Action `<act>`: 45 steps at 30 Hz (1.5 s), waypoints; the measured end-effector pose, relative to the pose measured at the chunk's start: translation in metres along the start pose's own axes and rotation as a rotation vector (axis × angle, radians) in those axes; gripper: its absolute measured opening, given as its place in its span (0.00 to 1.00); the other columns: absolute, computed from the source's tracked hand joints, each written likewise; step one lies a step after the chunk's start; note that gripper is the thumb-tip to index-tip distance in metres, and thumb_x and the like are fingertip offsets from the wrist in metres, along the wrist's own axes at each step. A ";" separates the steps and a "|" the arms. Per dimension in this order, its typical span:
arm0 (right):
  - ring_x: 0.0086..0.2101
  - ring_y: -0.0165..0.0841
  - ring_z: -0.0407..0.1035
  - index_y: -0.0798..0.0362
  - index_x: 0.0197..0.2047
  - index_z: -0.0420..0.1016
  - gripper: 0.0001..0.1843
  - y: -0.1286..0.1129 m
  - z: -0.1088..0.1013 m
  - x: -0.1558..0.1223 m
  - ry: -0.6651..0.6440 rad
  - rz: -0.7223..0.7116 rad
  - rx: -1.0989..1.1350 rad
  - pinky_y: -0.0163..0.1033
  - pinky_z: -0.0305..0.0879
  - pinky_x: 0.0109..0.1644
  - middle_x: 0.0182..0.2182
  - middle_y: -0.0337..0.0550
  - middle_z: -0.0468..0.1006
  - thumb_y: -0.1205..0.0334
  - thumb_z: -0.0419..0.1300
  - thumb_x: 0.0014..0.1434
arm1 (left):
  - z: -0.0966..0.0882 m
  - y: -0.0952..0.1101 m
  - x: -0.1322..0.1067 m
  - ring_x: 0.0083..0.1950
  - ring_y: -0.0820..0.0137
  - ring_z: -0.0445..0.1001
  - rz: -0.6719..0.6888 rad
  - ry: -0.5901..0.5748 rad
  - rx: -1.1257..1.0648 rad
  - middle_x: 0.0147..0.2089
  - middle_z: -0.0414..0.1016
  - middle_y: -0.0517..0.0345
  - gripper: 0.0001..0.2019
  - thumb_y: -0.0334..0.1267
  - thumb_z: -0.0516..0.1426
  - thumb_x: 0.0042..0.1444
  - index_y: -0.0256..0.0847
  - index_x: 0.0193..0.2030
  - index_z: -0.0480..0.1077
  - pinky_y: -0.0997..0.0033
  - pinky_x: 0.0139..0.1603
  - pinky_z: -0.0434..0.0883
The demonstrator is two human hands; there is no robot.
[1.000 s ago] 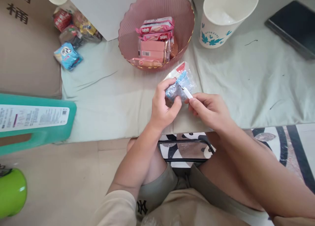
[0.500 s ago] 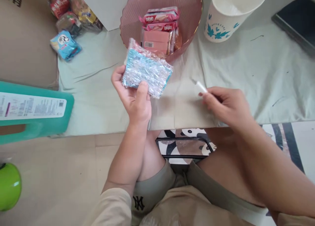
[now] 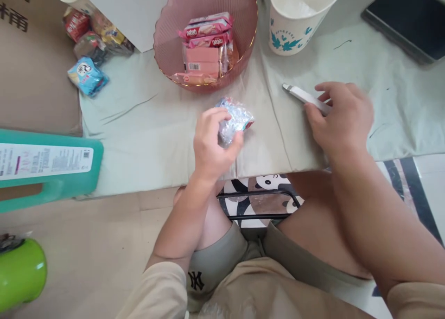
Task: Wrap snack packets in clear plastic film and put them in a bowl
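The left hand [image 3: 210, 145] is holding the shiny wrapped packet [image 3: 236, 119], curled narrow around it, near the front edge of the bench [image 3: 139, 147]. At three o'clock, well apart, the right hand [image 3: 344, 117] is touching the back end of the white cutter [image 3: 306, 96]; I can't tell if it is gripping or lying loose. The step in hand looks like handling the packet, with the cutter off to the side. The next move calls for care with the cutter's tip, which is pointing to ten o'clock. Open cloth is lying between the hands, giving room. The bowl [image 3: 239, 13] is sitting near the packet at eleven o'clock, the cup [image 3: 287, 36] at one.
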State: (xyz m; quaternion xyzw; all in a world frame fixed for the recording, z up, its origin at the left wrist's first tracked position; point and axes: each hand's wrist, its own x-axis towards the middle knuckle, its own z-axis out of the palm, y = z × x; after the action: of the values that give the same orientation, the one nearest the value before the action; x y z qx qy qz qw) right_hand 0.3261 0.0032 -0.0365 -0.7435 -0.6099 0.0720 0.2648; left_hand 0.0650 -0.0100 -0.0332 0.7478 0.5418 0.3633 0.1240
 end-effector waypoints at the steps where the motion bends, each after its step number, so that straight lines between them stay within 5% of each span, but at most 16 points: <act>1: 0.46 0.50 0.74 0.51 0.55 0.78 0.19 -0.002 -0.001 -0.002 0.025 -0.006 -0.007 0.57 0.65 0.53 0.46 0.54 0.82 0.61 0.63 0.61 | -0.001 -0.001 0.001 0.63 0.54 0.71 0.010 -0.046 0.007 0.59 0.72 0.48 0.20 0.44 0.66 0.55 0.47 0.52 0.68 0.49 0.66 0.70; 4: 0.51 0.52 0.72 0.50 0.56 0.75 0.17 -0.013 0.000 -0.012 0.083 -0.152 0.028 0.61 0.62 0.56 0.48 0.56 0.81 0.60 0.60 0.64 | -0.003 0.001 0.001 0.61 0.56 0.73 -0.032 -0.050 0.020 0.58 0.73 0.49 0.23 0.41 0.68 0.50 0.45 0.53 0.70 0.52 0.62 0.74; 9: 0.51 0.50 0.72 0.45 0.56 0.73 0.15 -0.031 0.006 -0.030 -0.082 -0.413 0.194 0.60 0.67 0.56 0.48 0.53 0.78 0.58 0.55 0.67 | -0.009 0.003 0.005 0.45 0.68 0.78 -0.294 0.083 -0.189 0.44 0.80 0.55 0.05 0.33 0.60 0.55 0.43 0.39 0.74 0.70 0.40 0.77; 13: 0.54 0.48 0.73 0.45 0.58 0.72 0.18 -0.035 0.005 -0.033 -0.209 -0.537 0.366 0.58 0.71 0.58 0.53 0.52 0.77 0.58 0.55 0.66 | -0.020 0.001 0.012 0.24 0.77 0.68 -0.642 0.132 -0.619 0.30 0.75 0.61 0.02 0.36 0.60 0.55 0.44 0.32 0.71 0.78 0.18 0.61; 17: 0.64 0.50 0.66 0.48 0.66 0.67 0.29 -0.040 0.013 -0.031 -0.274 -0.602 0.445 0.60 0.66 0.65 0.66 0.54 0.70 0.61 0.55 0.61 | -0.025 -0.005 0.020 0.21 0.78 0.65 -0.852 0.050 -0.905 0.30 0.76 0.61 0.07 0.34 0.63 0.48 0.44 0.33 0.70 0.78 0.13 0.49; 20: 0.62 0.50 0.67 0.49 0.68 0.65 0.33 -0.051 0.028 -0.025 -0.293 -0.618 0.442 0.59 0.65 0.65 0.65 0.54 0.71 0.65 0.54 0.59 | -0.021 -0.012 0.022 0.22 0.76 0.67 -0.827 0.044 -0.931 0.29 0.74 0.61 0.09 0.34 0.64 0.46 0.44 0.34 0.70 0.77 0.14 0.49; 23: 0.52 0.47 0.71 0.49 0.65 0.71 0.31 -0.061 0.041 -0.019 -0.297 -0.607 0.403 0.55 0.68 0.58 0.51 0.52 0.78 0.68 0.53 0.59 | -0.017 -0.022 0.020 0.21 0.76 0.64 -0.709 0.119 -0.802 0.26 0.68 0.63 0.04 0.38 0.61 0.53 0.45 0.33 0.69 0.75 0.17 0.54; 29: 0.41 0.40 0.71 0.48 0.42 0.83 0.16 -0.057 0.037 -0.016 -0.291 -0.538 0.391 0.49 0.69 0.48 0.38 0.48 0.74 0.67 0.53 0.63 | -0.016 -0.037 0.016 0.22 0.75 0.60 -0.618 0.106 -0.455 0.25 0.60 0.63 0.10 0.45 0.58 0.62 0.45 0.31 0.66 0.72 0.21 0.58; 41: 0.50 0.47 0.75 0.47 0.30 0.78 0.10 -0.022 0.007 -0.010 0.021 -0.399 0.358 0.57 0.70 0.57 0.45 0.49 0.82 0.69 0.58 0.58 | -0.025 -0.068 0.014 0.26 0.72 0.63 -0.497 0.160 -0.115 0.26 0.63 0.63 0.10 0.44 0.59 0.61 0.45 0.31 0.66 0.69 0.28 0.63; 45: 0.52 0.47 0.74 0.46 0.35 0.78 0.14 -0.014 -0.001 -0.009 0.065 -0.343 0.304 0.59 0.68 0.59 0.47 0.51 0.82 0.69 0.53 0.62 | -0.033 -0.066 0.011 0.35 0.67 0.74 -0.452 0.152 -0.001 0.33 0.72 0.59 0.09 0.47 0.60 0.61 0.46 0.40 0.70 0.64 0.37 0.71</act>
State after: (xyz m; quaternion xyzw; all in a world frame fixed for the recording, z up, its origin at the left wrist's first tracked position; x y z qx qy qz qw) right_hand 0.3120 -0.0044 -0.0305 -0.5825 -0.7005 0.0932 0.4016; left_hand -0.0036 0.0186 -0.0435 0.5781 0.7030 0.3817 0.1613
